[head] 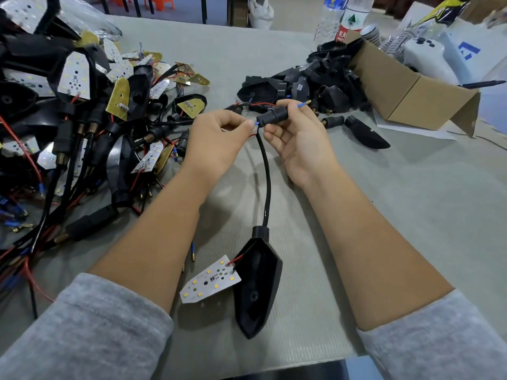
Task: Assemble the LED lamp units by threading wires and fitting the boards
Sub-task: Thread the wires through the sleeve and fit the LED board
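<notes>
Meanwhile, black sleeve (270, 116) within right hand (296, 138)

To my left a heap of wired lamp units (71, 111) crowds the table (411, 215), its loose wires trailing toward my left sleeve (90, 325). Ahead on the right, a pile of black housings (304, 86) butts against a cardboard box (406, 91), with 2 bottles (343, 17) behind. Bare mat lies between the 2 piles and along my right forearm. Between my arms, a black housing (258, 286) and its LED board (211, 279) block the near middle.
</notes>
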